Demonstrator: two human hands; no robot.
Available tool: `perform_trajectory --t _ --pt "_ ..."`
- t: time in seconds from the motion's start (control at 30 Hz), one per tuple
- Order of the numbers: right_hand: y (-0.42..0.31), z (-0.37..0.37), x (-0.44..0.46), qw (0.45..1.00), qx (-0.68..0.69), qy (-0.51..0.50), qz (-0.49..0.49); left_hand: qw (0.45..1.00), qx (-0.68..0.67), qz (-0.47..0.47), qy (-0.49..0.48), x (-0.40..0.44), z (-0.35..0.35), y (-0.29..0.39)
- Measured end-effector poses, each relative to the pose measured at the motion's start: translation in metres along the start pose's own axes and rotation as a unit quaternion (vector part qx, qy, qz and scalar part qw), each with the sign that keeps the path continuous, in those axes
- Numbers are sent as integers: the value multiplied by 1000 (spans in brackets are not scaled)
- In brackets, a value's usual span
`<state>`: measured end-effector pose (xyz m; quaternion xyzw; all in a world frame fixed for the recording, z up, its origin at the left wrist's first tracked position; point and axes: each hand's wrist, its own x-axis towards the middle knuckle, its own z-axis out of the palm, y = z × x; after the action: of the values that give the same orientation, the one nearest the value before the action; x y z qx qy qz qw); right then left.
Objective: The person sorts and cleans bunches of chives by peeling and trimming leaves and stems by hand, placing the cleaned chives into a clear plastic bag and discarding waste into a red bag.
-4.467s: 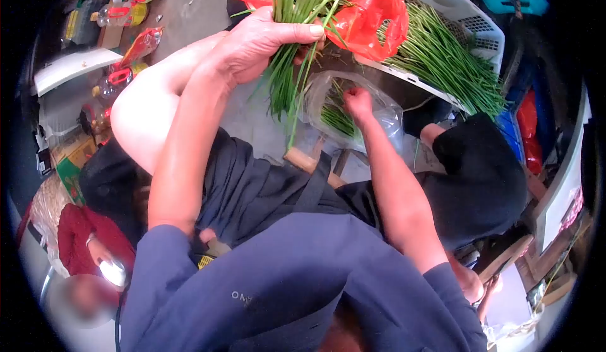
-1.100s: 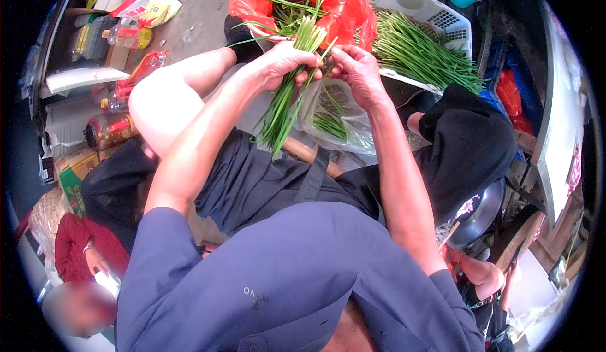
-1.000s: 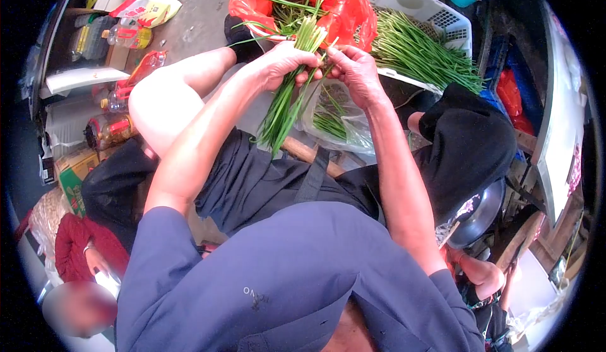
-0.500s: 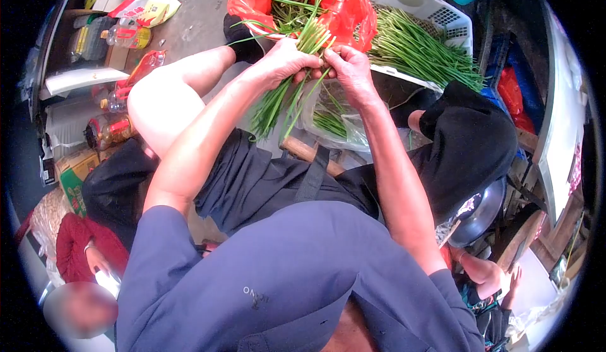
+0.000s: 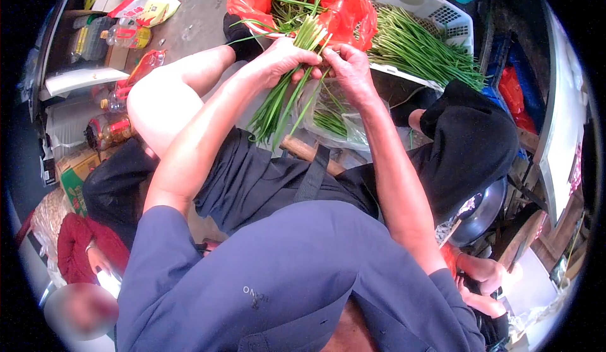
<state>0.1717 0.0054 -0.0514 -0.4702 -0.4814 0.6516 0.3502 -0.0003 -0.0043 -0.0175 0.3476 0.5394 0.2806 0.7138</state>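
My left hand (image 5: 285, 60) is closed round a bunch of garlic chives (image 5: 274, 106), pale cut ends up and green leaves hanging down. Close beside it, my right hand (image 5: 347, 69) pinches near the pale ends, with a chive stalk running down from its fingertips; the exact grip is partly hidden. Behind both hands is a red plastic bag (image 5: 344, 14) holding loose greens and trimmings. To the right, a white plastic basket (image 5: 464, 27) holds a large pile of chives (image 5: 420, 49). Below my right hand, a clear plastic bag (image 5: 356, 131) contains more chives.
Bottles (image 5: 129, 35) and packets stand along the left. A wooden handle-like piece (image 5: 303, 149) lies between my legs. A dark round basin (image 5: 483, 213) is at the right. Other people sit at the lower left, in a red sleeve (image 5: 72, 245), and lower right.
The loose stalk below my right hand now hangs closer to the bunch. My hands have barely shifted. At lower right, another person's arm has moved.
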Motion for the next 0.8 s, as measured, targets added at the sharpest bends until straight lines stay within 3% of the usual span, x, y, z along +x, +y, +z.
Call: perform_trajectory --t 0.13,0.8 --pt "1 0 3 998 -27 -48 27 998 63 20 17 -2 1 1" --pt "0 2 -1 996 -84 -13 -8 997 70 6 14 -1 1 1"
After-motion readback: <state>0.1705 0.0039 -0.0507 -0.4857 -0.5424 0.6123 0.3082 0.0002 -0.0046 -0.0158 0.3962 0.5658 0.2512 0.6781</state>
